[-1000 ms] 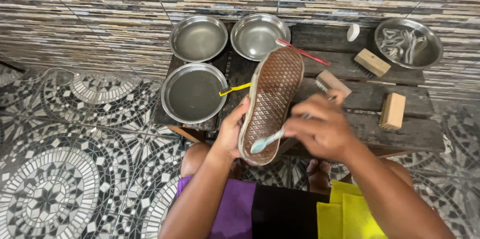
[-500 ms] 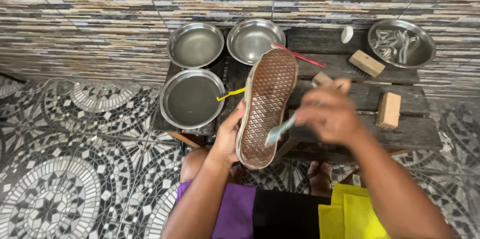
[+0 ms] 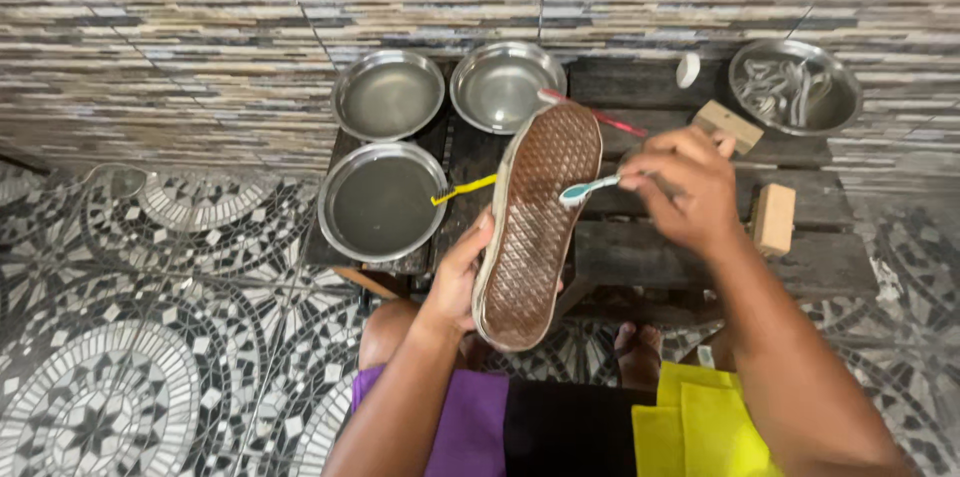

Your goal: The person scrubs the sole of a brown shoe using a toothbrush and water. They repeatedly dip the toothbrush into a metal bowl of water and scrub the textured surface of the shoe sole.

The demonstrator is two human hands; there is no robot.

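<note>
1. The left hand [image 3: 462, 277] is closed around the edge of a shoe [image 3: 535, 222], thumb on the near rim, and holds it sole-up with the toe pointing away from the person.
2. The shoe has a brown sole with a diamond tread and a pale, worn rim. Its heel sits just beside the left hand's grip and its toe reaches well beyond it, over the dark wooden table [image 3: 700, 257].
3. The right hand [image 3: 685, 187] is closed on the handle of a toothbrush [image 3: 590, 189]. The light blue head sticks out from the grip toward the shoe and touches the sole's right edge, about midway along.
4. Beyond the left hand's grip, on the far side of the shoe's left rim, a yellow brush [image 3: 462, 189] lies with its head next to a metal bowl [image 3: 382, 202] holding dark liquid.
5. Farther out from that grip stand 2 more metal bowls: one [image 3: 388, 95] behind the first, another [image 3: 500, 85] just past the shoe's toe.
6. A red brush [image 3: 600, 117] pokes out from behind the toe, near the second of those bowls.
7. Past the right hand's grip lie a wooden block [image 3: 728, 123] just behind the knuckles and another wooden block [image 3: 775, 219] close beside the wrist.
8. Well beyond the right hand, in the far corner, a fourth metal bowl [image 3: 795, 87] holds pale laces. A small white cap [image 3: 688, 69] lies near it.
</note>
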